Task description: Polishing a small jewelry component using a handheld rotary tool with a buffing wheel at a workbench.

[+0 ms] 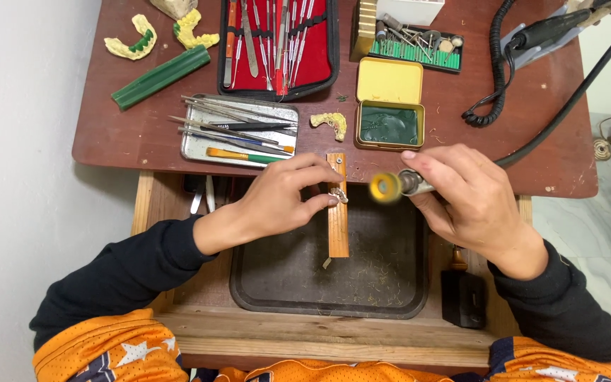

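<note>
Reddish-brown bench top (143, 134) and a dark tray (284, 283) below it are seen from the head view. A small metal piece (338, 194) is pinched by the left hand (277, 201) against one wooden peg (337, 219); a rotary handpiece (415, 184) with its yellow wheel (386, 187) is gripped by the right hand (464, 201). Polishing is judged under way; steadier wheel contact is called for. Three dental casts and one green tin (389, 125) are counted.

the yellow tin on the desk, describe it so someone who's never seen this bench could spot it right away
Start at the reddish-brown desktop and find the open red-lined instrument case at its far edge. Just right of that case, nearer the person, sits the yellow tin, a small rectangular box with its lid flipped back. Unlike the flat steel tray of tools to its left, it holds dark green material.
</note>
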